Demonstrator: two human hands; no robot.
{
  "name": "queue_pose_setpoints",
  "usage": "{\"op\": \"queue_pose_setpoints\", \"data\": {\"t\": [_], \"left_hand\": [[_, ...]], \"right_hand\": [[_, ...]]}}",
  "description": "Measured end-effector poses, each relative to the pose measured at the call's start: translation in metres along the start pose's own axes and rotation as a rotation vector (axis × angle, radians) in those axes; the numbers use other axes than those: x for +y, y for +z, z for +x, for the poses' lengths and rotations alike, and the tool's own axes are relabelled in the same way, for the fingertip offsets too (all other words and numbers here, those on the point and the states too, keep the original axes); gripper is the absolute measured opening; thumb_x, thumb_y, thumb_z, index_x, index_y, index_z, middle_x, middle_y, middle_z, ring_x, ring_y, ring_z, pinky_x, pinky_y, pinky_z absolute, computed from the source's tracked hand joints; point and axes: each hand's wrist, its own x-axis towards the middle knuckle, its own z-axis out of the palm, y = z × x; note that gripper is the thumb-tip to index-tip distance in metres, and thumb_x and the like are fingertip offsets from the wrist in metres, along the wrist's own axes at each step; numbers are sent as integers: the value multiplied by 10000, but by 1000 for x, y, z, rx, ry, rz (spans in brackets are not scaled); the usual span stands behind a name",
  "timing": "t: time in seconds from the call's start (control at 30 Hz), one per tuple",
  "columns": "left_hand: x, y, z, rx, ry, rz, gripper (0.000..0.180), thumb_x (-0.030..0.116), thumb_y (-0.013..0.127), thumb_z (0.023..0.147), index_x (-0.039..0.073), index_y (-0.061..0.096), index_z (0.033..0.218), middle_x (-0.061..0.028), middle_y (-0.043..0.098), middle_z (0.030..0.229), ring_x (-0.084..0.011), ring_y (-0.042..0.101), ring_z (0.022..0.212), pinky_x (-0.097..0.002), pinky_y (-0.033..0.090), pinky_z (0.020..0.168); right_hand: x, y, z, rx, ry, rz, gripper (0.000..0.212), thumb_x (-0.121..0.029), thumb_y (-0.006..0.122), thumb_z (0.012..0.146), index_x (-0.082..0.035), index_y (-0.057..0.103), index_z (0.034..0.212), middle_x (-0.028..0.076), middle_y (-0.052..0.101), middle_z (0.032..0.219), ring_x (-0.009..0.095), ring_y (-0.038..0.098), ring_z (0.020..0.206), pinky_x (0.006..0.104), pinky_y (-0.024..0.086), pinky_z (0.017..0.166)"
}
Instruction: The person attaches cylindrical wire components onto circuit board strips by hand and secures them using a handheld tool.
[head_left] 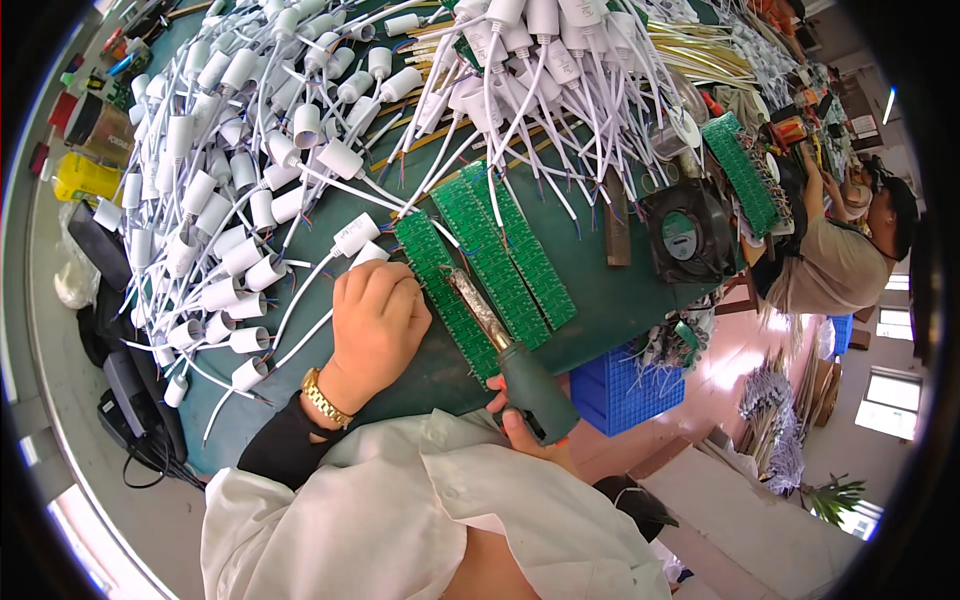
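Note:
My right hand (525,432) is wrapped round the dark green handle of a soldering iron (488,322). The iron's worn metal barrel slants up and left, its tip over the left strip of green circuit boards (455,322). Beside that strip's left edge, my left hand (380,318) is closed with its fingers curled together; what they pinch is hidden. White cables with thin coloured wire ends pass close to its fingers and reach over the boards. Just above the left hand lies a white lamp holder (355,235). More green board strips (515,260) lie to the right.
Piles of white lamp holders (225,200) with cables cover the left and far parts of the green table (390,385). A black fan (688,232) stands at the right, next to a metal bar (617,225). A blue crate (622,392) sits below the table edge. Another person (835,255) works farther right.

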Motion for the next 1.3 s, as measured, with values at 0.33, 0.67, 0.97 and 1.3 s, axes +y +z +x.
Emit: {"op": "queue_pose_setpoints", "data": {"t": [0.33,0.67,0.97,1.3], "left_hand": [[33,-33,-16,-299,-331,-486,159,-37,703,663,41,640,786,-76,566,964,-207,552,797,-316,475,648],[-7,-23,-17,-255,-155,-400,167,-49,682,696,16,606,830,-126,660,1076,-276,670,857,-333,537,726],[-17,-22,3,-230,-235,-418,189,-39,703,666,27,621,824,-110,654,1102,-298,636,1006,-370,516,800],[-14,-11,8,-256,-329,-149,101,30,692,646,96,638,699,-72,577,1312,-410,347,1357,-580,199,1077]], "right_hand": [[-45,0,13,183,500,246,389,-259,797,814,-18,642,1077,84,663,918,117,610,782,227,519,718],[-25,21,30,44,-73,553,539,-457,580,938,-50,526,1286,100,598,974,173,610,818,505,184,1198],[-18,22,22,70,-96,457,553,-445,597,938,-61,525,1330,127,606,1069,198,613,844,410,459,816],[-22,27,20,198,-138,465,569,-486,571,937,16,536,1202,151,615,1023,184,618,821,413,490,858]]}}
